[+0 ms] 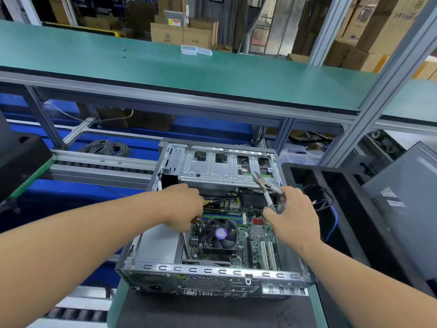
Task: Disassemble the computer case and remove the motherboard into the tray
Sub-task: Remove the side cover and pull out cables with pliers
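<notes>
Open computer case (pixel 212 272) on the bench, motherboard (pixel 256 235) still seated inside beside the fan (pixel 221 234). Left hand (pixel 183 205) reaches to the yellow and black wires (pixel 217 200) at the board's far edge; whether its fingers pinch them cannot be told. Right hand (pixel 292 215), fingers clamped on the cutters (pixel 266 189), holds the blades up over the drive cage (pixel 227 166). Risks, as judged: blades nicking the board or wrong wires; a tug flexing the board. Room is tight between cage, case walls and fan. The black tray (pixel 307 176) stands just right of the case.
</notes>
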